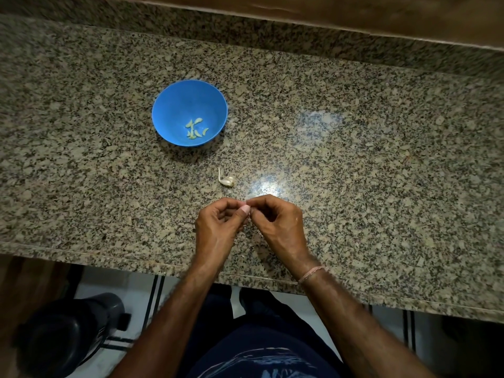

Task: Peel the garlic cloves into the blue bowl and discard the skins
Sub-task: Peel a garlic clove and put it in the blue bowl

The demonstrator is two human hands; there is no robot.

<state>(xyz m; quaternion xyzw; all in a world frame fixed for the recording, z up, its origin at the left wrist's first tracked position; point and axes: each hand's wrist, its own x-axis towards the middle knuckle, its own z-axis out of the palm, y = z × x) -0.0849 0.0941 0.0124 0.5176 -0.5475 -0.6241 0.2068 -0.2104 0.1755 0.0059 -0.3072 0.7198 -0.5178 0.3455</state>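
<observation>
Pinching: our left hand (218, 225) and right hand (279, 223) both grip one clove (246, 203).
Risk: slippery skin may let it jump past the blue bowl (174, 105).

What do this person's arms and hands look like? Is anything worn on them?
No sleeves or gloves are in view. The left hand carries no ring or watch that I can see. The right hand is bare too, but a thin pinkish thread band circles its wrist.
</observation>
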